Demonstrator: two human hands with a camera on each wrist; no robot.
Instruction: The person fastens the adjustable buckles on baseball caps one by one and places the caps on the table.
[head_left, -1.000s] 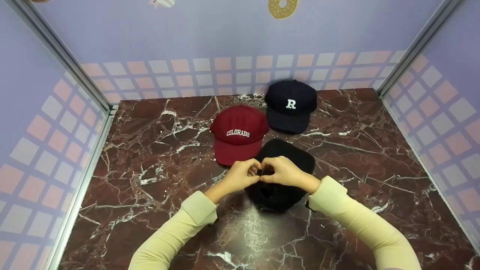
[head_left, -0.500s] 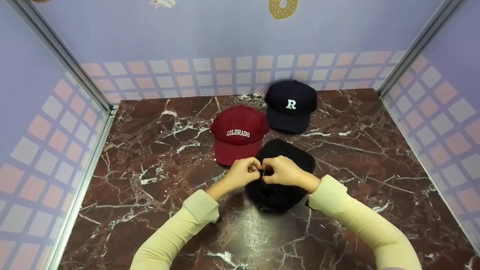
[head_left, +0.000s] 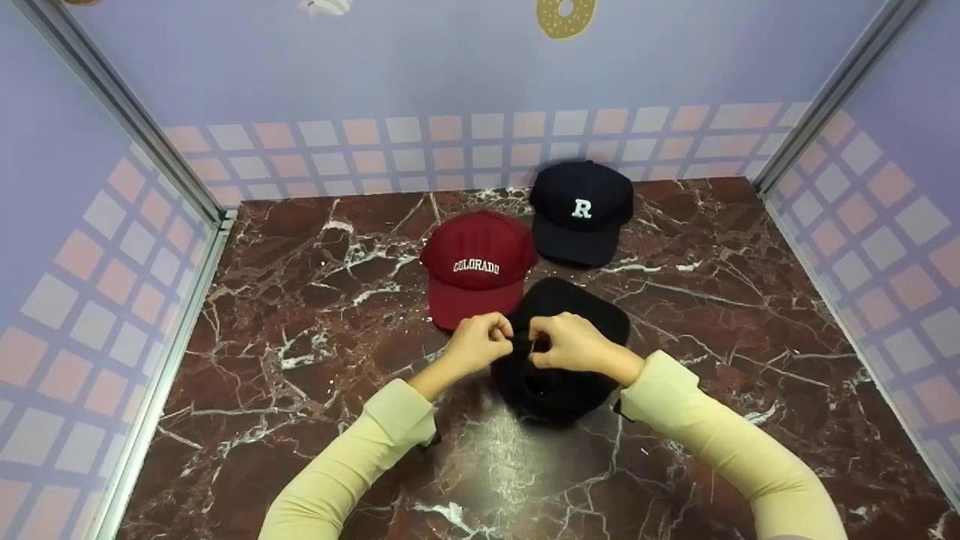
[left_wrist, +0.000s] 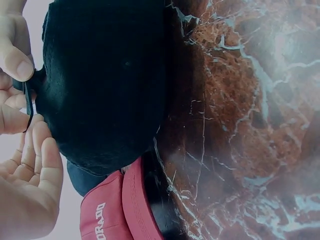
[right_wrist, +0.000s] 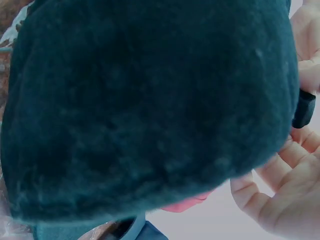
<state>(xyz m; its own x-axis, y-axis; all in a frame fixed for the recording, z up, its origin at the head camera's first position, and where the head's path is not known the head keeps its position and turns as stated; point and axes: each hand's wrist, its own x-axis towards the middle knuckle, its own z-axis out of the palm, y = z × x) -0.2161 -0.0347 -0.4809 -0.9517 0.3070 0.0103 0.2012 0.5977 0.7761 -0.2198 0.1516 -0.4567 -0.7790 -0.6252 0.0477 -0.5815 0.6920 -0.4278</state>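
A black cap [head_left: 559, 397] lies on the marbled table with its brim toward the far right and its back opening near the hands. My left hand [head_left: 478, 346] pinches the cap's strap from the left side. From the right, my right hand [head_left: 574, 345] pinches the same strap a short way off, its fingers curled over the cap. In the left wrist view, the thin dark strap [left_wrist: 28, 102] runs between the two hands' fingertips. A small black piece [right_wrist: 304, 110] shows by the fingers in the right wrist view. The hands partly hide the strap's fastening.
Close behind the black cap sits a red cap [head_left: 480, 262] lettered COLORADO. A navy cap [head_left: 581, 214] with a white R stands farther back, by the rear wall. Patterned panels [head_left: 480, 75] enclose the marbled table [head_left: 322, 315] at the back and both sides.
My fingertips have drawn apart: the left hand has shifted slightly left and the right slightly right, with more of the strap showing between them. The caps stay in place.
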